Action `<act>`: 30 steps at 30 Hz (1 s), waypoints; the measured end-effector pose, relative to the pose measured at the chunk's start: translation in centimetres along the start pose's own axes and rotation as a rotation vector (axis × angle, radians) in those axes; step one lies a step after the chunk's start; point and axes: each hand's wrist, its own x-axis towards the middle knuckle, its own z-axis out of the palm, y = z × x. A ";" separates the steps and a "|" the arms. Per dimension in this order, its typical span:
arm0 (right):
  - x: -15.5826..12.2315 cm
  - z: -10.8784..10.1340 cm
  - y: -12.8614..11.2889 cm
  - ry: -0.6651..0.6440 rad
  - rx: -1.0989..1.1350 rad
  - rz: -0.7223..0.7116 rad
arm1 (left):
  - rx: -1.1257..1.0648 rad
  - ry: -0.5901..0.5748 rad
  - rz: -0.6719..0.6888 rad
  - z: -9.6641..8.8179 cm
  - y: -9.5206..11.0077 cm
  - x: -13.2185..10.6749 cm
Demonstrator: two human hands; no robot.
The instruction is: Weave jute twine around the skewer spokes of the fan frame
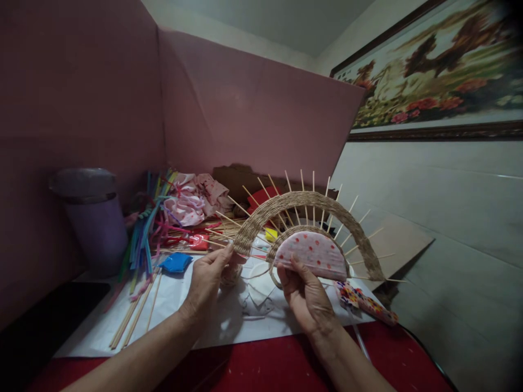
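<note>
A half-round fan shape stands upright above the table: a pink dotted fabric half-disc (316,251) with several thin wooden skewers (302,185) radiating out, and a woven band of jute twine (310,202) arching across them. My right hand (307,296) grips the fabric half-disc from below, fingers closed on its lower edge. At the left end of the woven arch, my left hand (208,277) pinches the twine, with a small ball of twine (231,275) just behind its fingers.
A white paper sheet (171,310) covers a red table (286,365). Loose skewers (134,316), coloured pipe cleaners (143,234), pink cloth (194,201), a blue piece (175,262), a flowered tool (368,302) and a lidded purple container (93,218) lie around. Pink boards wall the back.
</note>
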 end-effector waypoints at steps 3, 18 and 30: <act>0.0 0.0 0.0 0.002 0.001 0.001 | 0.015 -0.019 0.018 -0.2 -0.4 0.1; -0.2 0.2 0.2 -0.005 -0.004 -0.006 | -0.193 -0.162 -0.190 1.0 0.2 -0.5; -1.9 0.6 2.4 -0.106 -0.215 -0.137 | -0.275 -0.483 -0.361 2.1 0.3 -2.2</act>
